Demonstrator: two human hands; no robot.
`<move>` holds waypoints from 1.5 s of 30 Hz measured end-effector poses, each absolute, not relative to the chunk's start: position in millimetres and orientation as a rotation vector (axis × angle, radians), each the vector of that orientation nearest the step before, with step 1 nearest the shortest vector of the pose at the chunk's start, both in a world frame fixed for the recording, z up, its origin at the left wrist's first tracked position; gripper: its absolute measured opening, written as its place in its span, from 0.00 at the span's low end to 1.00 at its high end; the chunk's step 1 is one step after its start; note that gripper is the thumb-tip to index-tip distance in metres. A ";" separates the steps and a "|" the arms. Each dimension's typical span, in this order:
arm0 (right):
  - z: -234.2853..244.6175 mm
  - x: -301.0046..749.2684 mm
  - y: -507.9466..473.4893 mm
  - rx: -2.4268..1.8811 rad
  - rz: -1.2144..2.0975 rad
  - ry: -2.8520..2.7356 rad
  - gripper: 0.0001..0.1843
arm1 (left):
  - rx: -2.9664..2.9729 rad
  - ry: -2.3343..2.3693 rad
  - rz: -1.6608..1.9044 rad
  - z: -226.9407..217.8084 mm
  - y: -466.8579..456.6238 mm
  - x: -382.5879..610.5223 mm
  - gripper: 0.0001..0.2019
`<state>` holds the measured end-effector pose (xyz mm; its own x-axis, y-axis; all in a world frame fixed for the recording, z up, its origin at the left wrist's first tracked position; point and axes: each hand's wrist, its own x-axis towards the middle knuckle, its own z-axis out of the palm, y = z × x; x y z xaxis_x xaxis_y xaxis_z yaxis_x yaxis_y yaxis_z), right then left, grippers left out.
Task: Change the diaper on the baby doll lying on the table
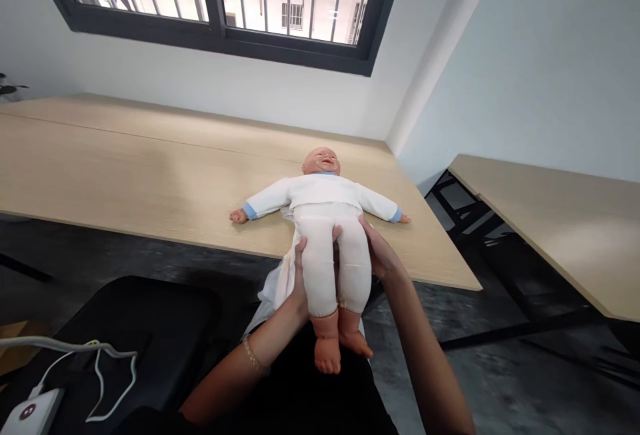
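Observation:
A baby doll (326, 192) in a white top with blue cuffs lies on its back on the wooden table (150, 175). Its arms stretch out to both sides, and its white-clad legs and bare feet extend past the front edge toward me. My left hand (300, 272) wraps around the leg on the left, mostly behind it, with the thumb at the side. Around the upper part of the other leg, my right hand (381, 248) grips from the right. Some fingers show between the legs. White cloth (280, 288) hangs below the doll on the left.
A black chair (130, 328) at lower left carries a white device (35, 412) with cables. Another table (560, 222) with dark legs stands at right. Behind the doll's table is a wall with a barred window (220, 2).

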<state>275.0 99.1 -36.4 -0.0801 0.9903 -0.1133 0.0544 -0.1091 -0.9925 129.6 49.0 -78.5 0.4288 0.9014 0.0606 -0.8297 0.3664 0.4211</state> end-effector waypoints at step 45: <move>-87.1 270.1 13.9 -0.844 -0.319 -2.111 0.16 | 1.015 1.090 1.190 -58.9 22.2 9.6 0.27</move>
<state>270.1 13.9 -87.1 -0.4379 0.4581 0.7735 0.6663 0.7430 -0.0628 9.6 22.2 -58.9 0.0476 0.9940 -0.0982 -0.1850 0.1053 0.9771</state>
